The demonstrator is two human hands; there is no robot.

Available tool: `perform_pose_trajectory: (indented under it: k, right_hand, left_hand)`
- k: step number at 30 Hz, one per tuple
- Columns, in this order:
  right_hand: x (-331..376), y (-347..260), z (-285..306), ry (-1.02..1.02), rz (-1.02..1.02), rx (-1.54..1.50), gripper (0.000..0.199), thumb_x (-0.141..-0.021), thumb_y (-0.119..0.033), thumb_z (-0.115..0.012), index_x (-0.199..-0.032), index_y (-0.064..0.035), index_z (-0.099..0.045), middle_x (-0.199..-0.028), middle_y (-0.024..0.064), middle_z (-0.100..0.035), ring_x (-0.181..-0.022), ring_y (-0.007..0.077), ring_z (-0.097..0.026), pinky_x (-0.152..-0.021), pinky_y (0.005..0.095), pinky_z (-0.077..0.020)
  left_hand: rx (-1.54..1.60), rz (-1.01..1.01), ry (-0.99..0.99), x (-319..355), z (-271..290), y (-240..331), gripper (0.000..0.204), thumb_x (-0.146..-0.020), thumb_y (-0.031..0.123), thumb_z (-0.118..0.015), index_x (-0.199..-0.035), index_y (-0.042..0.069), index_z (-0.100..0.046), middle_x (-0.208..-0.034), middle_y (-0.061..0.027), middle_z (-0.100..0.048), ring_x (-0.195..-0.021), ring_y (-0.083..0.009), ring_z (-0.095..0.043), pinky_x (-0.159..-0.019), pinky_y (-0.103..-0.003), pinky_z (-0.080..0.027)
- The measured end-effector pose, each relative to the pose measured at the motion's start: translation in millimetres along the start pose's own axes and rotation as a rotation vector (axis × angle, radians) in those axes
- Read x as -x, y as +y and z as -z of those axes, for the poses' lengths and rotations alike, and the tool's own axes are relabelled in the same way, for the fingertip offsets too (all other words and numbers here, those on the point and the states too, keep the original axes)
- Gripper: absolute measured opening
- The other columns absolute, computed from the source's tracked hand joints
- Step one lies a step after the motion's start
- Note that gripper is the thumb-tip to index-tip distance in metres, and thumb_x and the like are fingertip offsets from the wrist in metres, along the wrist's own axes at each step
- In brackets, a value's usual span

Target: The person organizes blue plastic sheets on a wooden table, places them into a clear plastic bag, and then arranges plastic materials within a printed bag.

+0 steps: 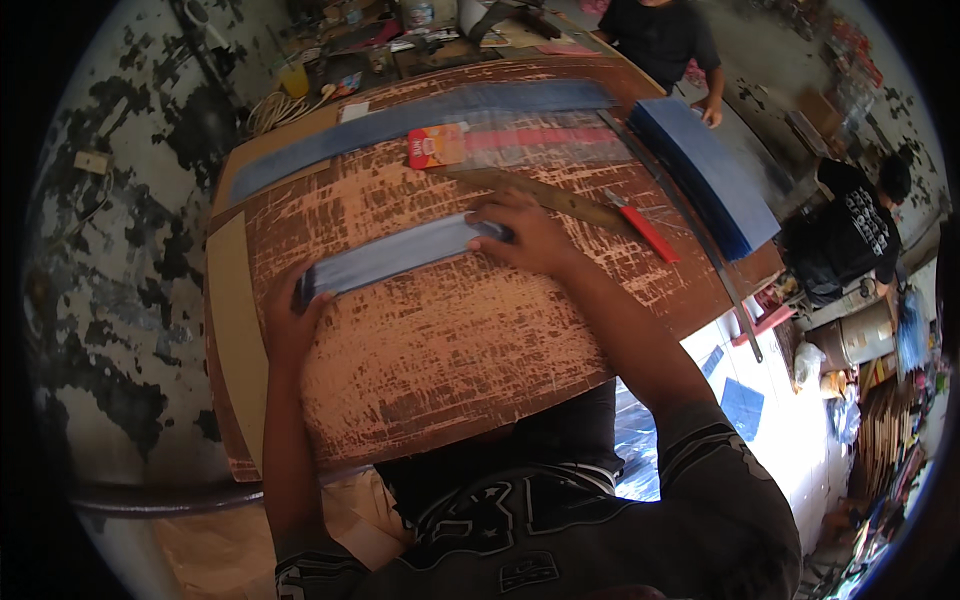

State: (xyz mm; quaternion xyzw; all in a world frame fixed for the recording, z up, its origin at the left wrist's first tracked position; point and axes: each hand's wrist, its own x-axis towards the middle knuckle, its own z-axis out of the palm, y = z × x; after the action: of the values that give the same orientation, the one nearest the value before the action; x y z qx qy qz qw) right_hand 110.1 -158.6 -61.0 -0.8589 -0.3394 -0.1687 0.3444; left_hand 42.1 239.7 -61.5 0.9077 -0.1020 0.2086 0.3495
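A blue-grey rectangular strip (395,255), perhaps a stack of thin sheets, lies slanted across the middle of the worn brown table (440,370). My left hand (292,312) grips its left end, the thumb along the near edge. At the other end my right hand (522,232) has its fingers curled over the strip and the thumb at the near side. Just beyond my right hand is a long flat wooden strip (570,205). A cutter knife with a red handle (650,235) lies to its right, its blade pointing away from me.
A long steel ruler (690,215) juts over the table's right edge beside a thick blue sheet stack (700,175). Long blue strips (400,125), clear plastic and a red-yellow packet (432,147) lie at the back. Cardboard (233,310) lines the left edge. Two people work beyond, right.
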Motion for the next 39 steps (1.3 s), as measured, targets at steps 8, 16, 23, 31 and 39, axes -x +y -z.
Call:
perform_pose_trajectory:
  k: [8, 16, 23, 31, 39]
  right_hand:
    - [-6.5, 0.6, -7.0, 0.012, -0.009, -0.038, 0.030, -0.098, -0.031, -0.062, -0.111, -0.0056, -0.071, -0.119, 0.0121, -0.068, -0.115, 0.0348, -0.060, -0.102, 0.0453, -0.0450]
    - [-6.0, -1.7, -5.9, 0.020, -0.125, -0.032, 0.027, -0.102, -0.028, -0.057, -0.113, -0.0060, -0.068, -0.110, 0.0140, -0.067, -0.109, 0.0357, -0.061, -0.098, 0.0452, -0.0459]
    - [-7.2, -2.3, -8.6, 0.042, -0.101, -0.021, 0.025, -0.103, -0.027, -0.056, -0.114, -0.0081, -0.067, -0.103, 0.0150, -0.065, -0.106, 0.0367, -0.060, -0.095, 0.0454, -0.0463]
    - [-6.5, 0.4, -8.6, 0.057, -0.069, -0.005, 0.025, -0.103, -0.026, -0.056, -0.114, -0.0077, -0.067, -0.104, 0.0154, -0.065, -0.107, 0.0364, -0.061, -0.096, 0.0454, -0.0463]
    - [-6.9, -4.5, -6.2, 0.057, -0.090, -0.061, 0.023, -0.103, -0.024, -0.057, -0.115, -0.0066, -0.067, -0.104, 0.0151, -0.066, -0.107, 0.0355, -0.061, -0.096, 0.0450, -0.0465]
  left_hand:
    - [0.020, 0.014, -0.004, 1.9, 8.9, -0.1, 0.050, -0.084, 0.023, -0.081, -0.129, 0.005, -0.066, -0.131, -0.0161, -0.062, -0.125, -0.0313, -0.058, -0.107, -0.043, -0.046]
    - [0.010, -0.148, -0.009, -2.0, 7.5, -2.7, 0.053, -0.077, 0.023, -0.086, -0.122, 0.003, -0.067, -0.124, -0.0168, -0.066, -0.115, -0.0341, -0.063, -0.099, -0.044, -0.050]
    - [0.003, -0.137, -0.008, -1.1, 7.0, -5.9, 0.050, -0.078, 0.022, -0.085, -0.120, 0.002, -0.068, -0.123, -0.0166, -0.068, -0.114, -0.0337, -0.063, -0.100, -0.045, -0.050]
    - [0.018, -0.118, 0.007, -1.0, 7.8, -3.6, 0.040, -0.085, 0.018, -0.078, -0.120, 0.002, -0.068, -0.122, -0.0158, -0.068, -0.113, -0.0330, -0.064, -0.101, -0.044, -0.048]
    - [0.016, -0.098, 0.028, -3.1, 7.6, -2.8, 0.025, -0.095, 0.016, -0.065, -0.114, 0.001, -0.072, -0.118, -0.0154, -0.072, -0.113, -0.0340, -0.064, -0.104, -0.043, -0.045]
